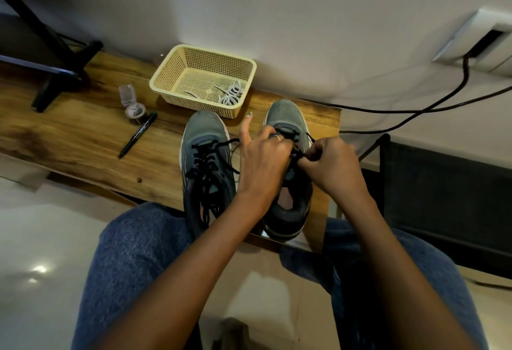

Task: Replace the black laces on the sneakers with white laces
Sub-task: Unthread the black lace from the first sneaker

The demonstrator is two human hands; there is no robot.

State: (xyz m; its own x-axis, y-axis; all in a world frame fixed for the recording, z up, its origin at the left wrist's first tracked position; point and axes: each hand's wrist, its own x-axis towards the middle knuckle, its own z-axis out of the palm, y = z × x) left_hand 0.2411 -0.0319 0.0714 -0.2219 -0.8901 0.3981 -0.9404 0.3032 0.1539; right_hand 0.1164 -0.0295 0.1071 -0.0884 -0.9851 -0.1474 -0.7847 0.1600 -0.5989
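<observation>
Both knees in blue trousers (pixel 133 252) sat nearest, at the near edge of the desk (pixel 83 133), with the two forearms reaching over them to the right sneaker (pixel 288 172), which stood heel toward the near edge close to the desk's right end. Over its eyelets the left hand (pixel 263 161) pinched the black lace (pixel 297 153) with its forefinger raised free, and the right hand (pixel 329 164) had its fingers curled tight on the same lace just beside it. This step looked like loosening and drawing the lace out, best done one crossing at a time, pulling straight up through each eyelet while the other hand steadied the shoe, so the tip would not snag. Just left stood the left sneaker (pixel 206 164), its black lace (pixel 206 172) threaded but loose. Farther back, at the far edge, the white laces (pixel 231 94) lay coiled in the cream basket (pixel 163 72), within easy reach; a pen (pixel 137 135) and a small clear jar (pixel 134 110) lay left of it.
</observation>
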